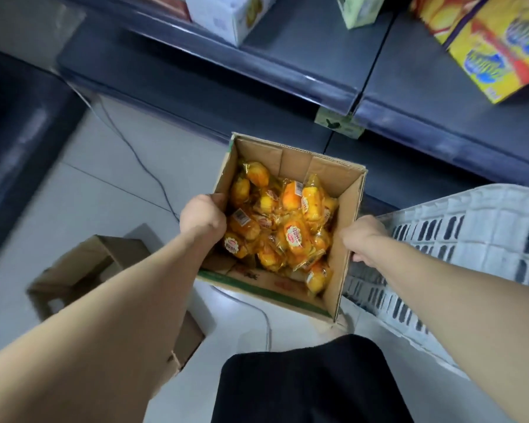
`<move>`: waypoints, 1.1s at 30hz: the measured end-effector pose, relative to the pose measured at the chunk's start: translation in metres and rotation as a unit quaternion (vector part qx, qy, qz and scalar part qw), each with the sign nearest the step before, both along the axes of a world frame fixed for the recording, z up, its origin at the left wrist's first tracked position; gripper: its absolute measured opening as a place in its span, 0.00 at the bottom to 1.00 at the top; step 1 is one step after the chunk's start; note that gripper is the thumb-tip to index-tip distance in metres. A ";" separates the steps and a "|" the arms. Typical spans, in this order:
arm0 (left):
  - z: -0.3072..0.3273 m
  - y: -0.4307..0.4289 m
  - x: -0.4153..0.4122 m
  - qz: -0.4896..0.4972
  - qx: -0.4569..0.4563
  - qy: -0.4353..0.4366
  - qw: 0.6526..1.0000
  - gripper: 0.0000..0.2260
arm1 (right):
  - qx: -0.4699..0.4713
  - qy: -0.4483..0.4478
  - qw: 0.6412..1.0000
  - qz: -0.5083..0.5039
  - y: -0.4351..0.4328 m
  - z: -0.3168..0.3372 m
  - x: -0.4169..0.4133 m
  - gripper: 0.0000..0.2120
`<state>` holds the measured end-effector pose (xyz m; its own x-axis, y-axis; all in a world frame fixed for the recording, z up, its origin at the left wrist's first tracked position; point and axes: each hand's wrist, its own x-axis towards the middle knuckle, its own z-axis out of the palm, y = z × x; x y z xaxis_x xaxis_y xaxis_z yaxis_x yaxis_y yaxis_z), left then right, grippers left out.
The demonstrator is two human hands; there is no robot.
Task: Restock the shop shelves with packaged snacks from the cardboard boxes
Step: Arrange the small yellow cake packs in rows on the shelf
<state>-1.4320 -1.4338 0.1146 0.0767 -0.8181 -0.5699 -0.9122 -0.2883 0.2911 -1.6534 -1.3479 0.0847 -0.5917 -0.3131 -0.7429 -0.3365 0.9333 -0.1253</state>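
Left hand [202, 219] grips the left wall of the open cardboard box [293, 164] at frame centre, fingers curled over the rim; a second cardboard box [83, 270] sits on the floor at lower left. Orange-yellow snack packets [287, 227] lie heaped inside the centre box. Right hand [364, 239] clasps the right wall. A white slotted crate [477, 236] stands just right of it. Dark shop shelves [287, 62] cross the top, with yellow snack cartons [495, 47] at upper right.

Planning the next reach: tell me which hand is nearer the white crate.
Right. Right hand grips the box wall beside the white crate; left hand grips the opposite wall.
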 end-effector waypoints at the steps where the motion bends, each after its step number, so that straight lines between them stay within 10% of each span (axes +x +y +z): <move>1: 0.024 0.001 0.006 0.000 -0.005 0.000 1.000 0.19 | -0.011 -0.002 1.000 0.001 0.000 0.024 0.005 0.16; 18: 0.384 0.027 0.002 -0.213 -0.076 -0.016 0.974 0.19 | -0.192 0.016 0.979 -0.060 0.090 0.365 0.002 0.16; 33: 0.354 0.151 -0.215 -0.295 0.012 0.103 0.950 0.14 | -0.107 0.128 0.977 -0.129 0.253 0.374 -0.192 0.12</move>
